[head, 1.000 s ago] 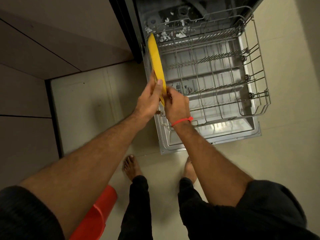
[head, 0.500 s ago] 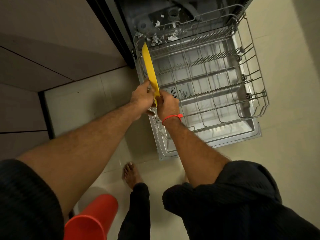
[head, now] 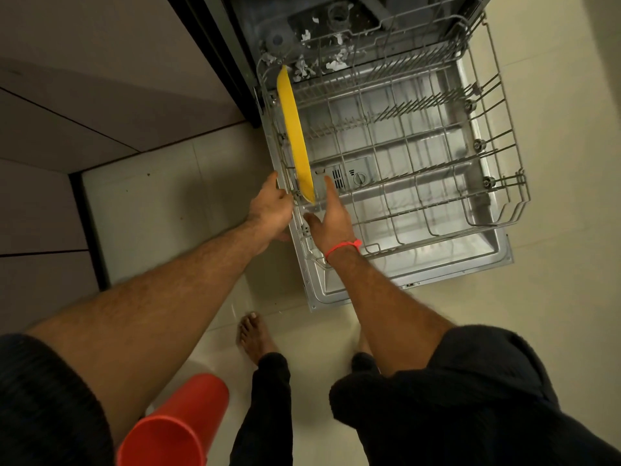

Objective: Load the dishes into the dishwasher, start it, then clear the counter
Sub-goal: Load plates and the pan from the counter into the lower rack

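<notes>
The person wears short black sleeves (head: 40, 391), black trousers (head: 265, 398), and a thin red band (head: 342, 247) at the right wrist; both feet are bare.

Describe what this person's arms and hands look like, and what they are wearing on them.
Two bare hands, no gloves. The right hand has a thin red string band around its wrist; the left hand wears nothing. Both forearms are uncovered and hairy, and short dark sleeves cover the upper arms. No rings or watch are visible.
</notes>
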Tool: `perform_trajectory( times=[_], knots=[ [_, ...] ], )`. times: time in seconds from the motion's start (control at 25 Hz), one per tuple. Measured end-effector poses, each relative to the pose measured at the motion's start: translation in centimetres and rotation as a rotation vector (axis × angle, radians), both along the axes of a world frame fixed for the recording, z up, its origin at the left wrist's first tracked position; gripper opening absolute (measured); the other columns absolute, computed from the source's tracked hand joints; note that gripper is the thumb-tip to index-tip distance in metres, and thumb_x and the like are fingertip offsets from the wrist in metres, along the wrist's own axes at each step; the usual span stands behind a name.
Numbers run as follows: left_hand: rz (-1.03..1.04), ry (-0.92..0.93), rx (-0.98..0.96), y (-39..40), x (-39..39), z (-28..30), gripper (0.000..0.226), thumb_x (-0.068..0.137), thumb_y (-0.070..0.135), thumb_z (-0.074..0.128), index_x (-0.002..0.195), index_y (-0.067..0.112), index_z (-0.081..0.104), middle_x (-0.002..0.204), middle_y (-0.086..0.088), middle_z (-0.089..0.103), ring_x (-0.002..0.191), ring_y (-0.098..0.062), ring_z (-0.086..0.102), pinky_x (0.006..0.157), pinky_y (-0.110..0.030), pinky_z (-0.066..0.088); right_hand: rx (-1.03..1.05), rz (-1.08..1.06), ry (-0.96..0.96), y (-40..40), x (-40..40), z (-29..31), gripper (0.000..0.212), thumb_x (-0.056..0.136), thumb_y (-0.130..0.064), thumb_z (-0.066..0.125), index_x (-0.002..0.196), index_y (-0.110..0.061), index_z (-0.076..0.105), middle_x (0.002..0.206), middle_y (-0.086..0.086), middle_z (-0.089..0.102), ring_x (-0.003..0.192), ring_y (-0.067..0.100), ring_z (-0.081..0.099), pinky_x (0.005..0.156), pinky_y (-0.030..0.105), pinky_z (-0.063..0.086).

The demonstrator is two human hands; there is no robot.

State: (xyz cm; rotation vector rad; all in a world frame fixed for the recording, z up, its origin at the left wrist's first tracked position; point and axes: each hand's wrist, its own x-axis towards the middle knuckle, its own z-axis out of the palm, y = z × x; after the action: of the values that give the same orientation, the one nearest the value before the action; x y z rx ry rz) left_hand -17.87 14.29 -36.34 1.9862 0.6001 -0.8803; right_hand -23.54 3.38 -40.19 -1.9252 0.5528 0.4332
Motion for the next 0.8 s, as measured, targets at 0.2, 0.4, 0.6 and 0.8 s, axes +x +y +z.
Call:
perform_trajectory(
  times=[0.2, 0.4, 0.6, 0.8],
  knots=[
    [-0.003, -0.079, -0.042, 1.1, -0.2, 1.2, 0.063, 0.105, 0.013, 0.048, 0.158, 0.036, 0.024, 0.157, 0.006, 0.042, 0.125, -0.025, 0.059, 0.083, -0.053, 0.061, -0.018, -0.043, -0.033, -0.5, -1.1, 1.0, 0.075, 0.092, 0.001, 0.063, 0.155, -0.018, 0.027, 0.146, 0.009, 0.048, 0.134, 0.02, 0.045, 0.105, 0.019, 0.029],
    [-0.016, -0.204, -0.034, 1.4, -1.0, 2.0, 0.058, 0.104, 0.016, 0.05, 0.156, 0.032, 0.031, 0.153, 0.007, 0.047, 0.107, -0.016, 0.065, 0.071, -0.031, 0.058, -0.006, -0.075, -0.063, -0.9, 0.6, 2.9, 0.07, 0.093, -0.004, 0.064, 0.152, -0.015, 0.03, 0.152, 0.007, 0.042, 0.128, 0.016, 0.047, 0.089, 0.002, 0.043],
    [-0.014, -0.413, -0.031, 3.6, -2.5, 6.1, 0.048, 0.105, 0.017, 0.05, 0.151, 0.024, 0.042, 0.137, 0.01, 0.054, 0.109, -0.005, 0.057, 0.1, -0.024, 0.047, -0.047, -0.035, -0.3, 2.0, 1.2, 7.6, 0.053, 0.091, -0.009, 0.064, 0.141, -0.016, 0.047, 0.128, 0.004, 0.058, 0.117, 0.019, 0.055, 0.102, 0.033, 0.046],
    [0.158, -0.523, -0.068, 8.8, -5.0, 14.2, 0.045, 0.103, 0.016, 0.051, 0.147, 0.024, 0.047, 0.126, 0.01, 0.058, 0.105, -0.01, 0.063, 0.1, -0.045, 0.053, 0.095, 0.085, -0.34, 6.9, 0.7, 17.9, 0.029, 0.096, -0.013, 0.056, 0.123, -0.018, 0.064, 0.101, -0.004, 0.071, 0.095, 0.008, 0.065, 0.086, 0.023, 0.051]
  ],
)
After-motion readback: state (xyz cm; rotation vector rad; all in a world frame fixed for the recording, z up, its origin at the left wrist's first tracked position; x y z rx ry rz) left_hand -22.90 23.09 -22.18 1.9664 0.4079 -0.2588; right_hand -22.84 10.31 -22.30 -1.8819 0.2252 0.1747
